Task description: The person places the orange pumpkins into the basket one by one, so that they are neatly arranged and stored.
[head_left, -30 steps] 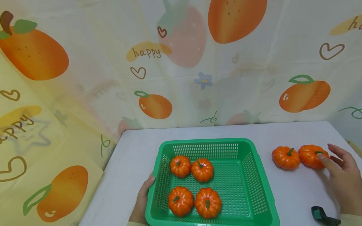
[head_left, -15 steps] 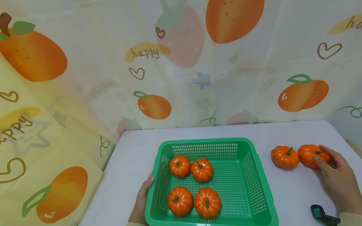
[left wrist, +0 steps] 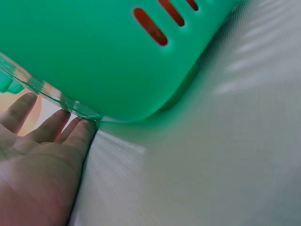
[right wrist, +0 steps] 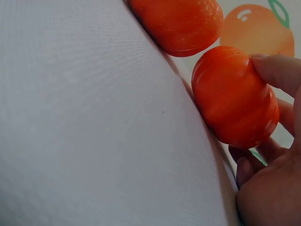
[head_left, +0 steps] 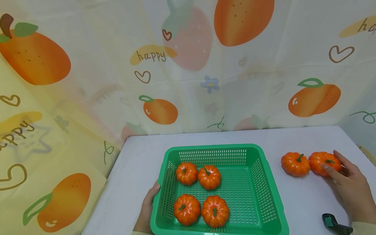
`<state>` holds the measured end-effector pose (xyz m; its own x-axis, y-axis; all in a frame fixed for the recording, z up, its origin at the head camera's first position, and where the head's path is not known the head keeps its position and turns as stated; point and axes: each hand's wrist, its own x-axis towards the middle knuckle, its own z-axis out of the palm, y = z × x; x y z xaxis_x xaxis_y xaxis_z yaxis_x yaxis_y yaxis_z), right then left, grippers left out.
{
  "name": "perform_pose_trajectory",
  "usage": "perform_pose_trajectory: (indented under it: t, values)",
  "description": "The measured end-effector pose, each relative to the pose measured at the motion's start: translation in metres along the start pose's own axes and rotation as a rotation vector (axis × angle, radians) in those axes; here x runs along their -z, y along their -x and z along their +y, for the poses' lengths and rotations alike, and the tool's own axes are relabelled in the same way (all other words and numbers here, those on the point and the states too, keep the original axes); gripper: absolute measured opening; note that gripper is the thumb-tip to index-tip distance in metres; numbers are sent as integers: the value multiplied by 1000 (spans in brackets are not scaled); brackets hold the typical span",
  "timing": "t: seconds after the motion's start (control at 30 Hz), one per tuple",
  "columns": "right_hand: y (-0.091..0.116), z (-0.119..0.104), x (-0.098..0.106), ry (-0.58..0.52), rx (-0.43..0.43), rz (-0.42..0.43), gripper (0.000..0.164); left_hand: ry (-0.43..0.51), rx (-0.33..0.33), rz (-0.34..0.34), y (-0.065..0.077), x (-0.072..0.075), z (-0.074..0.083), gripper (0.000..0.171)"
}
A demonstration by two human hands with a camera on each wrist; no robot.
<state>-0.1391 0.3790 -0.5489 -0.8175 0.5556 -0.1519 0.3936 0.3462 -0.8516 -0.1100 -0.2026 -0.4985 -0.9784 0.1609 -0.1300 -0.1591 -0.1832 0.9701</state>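
Observation:
At the right of the table, my right hand (head_left: 352, 184) holds a small orange pumpkin (head_left: 320, 160) with a green stem. The right wrist view shows the thumb (right wrist: 275, 70) on one side of this pumpkin (right wrist: 230, 99) and other fingers round its far side. A second pumpkin (head_left: 295, 164) sits immediately left of it. My left hand (head_left: 148, 204) rests against the left rim of a green plastic basket (head_left: 265, 182). In the left wrist view its straight fingers (left wrist: 49, 127) touch the basket's outer side. Two pumpkins lie at the basket's back left, two more toward its front.
A black curved object (head_left: 335, 223) lies by the right wrist. The white table (head_left: 123, 182) ends at a fruit-print cloth (head_left: 188, 98) hanging behind, with more cloth along the left. The basket's right half shows bare mesh floor (head_left: 239, 192).
My right hand has moved slightly left, and its fingers have come in round the right-hand pumpkin. The left hand, the basket and the pumpkins inside stay in place.

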Motion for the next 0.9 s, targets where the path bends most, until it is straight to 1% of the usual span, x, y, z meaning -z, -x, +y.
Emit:
perform_pose_trajectory:
  t: [0.03,0.07,0.1,0.13,0.2,0.23,0.3,0.37,0.5,0.67,0.83,0.9]
  values:
    - [0,0,0,-1,-4,-3,74,17,34,-19,-5,13,-12,82]
    - [1,0,0,0,-2,-6,74,27,44,-53,-10,25,-23,81]
    - [1,0,0,-3,0,-8,75,30,54,-58,-13,31,-30,80]
    - [1,0,0,-2,2,-7,75,34,54,-86,-14,36,-34,81]
    - [1,1,0,-4,5,-10,77,26,44,-66,-16,35,-36,80]
    - [1,1,0,0,6,-10,77,22,40,-66,-15,34,-35,81]
    - [2,0,0,10,14,-8,76,15,39,-37,-14,29,-32,81]
    - [4,-1,0,14,22,-2,75,17,43,-31,-13,27,-30,81]
    - [7,-4,-1,-3,32,11,75,13,42,-33,-13,28,-31,80]
    - [7,-5,-1,-44,8,33,76,-12,16,-30,-13,27,-31,80]
    - [5,-4,-1,-59,-9,48,74,-18,-3,-59,-13,27,-30,79]
    - [4,-4,-1,-53,-9,55,72,-8,-2,-70,-12,27,-30,78]
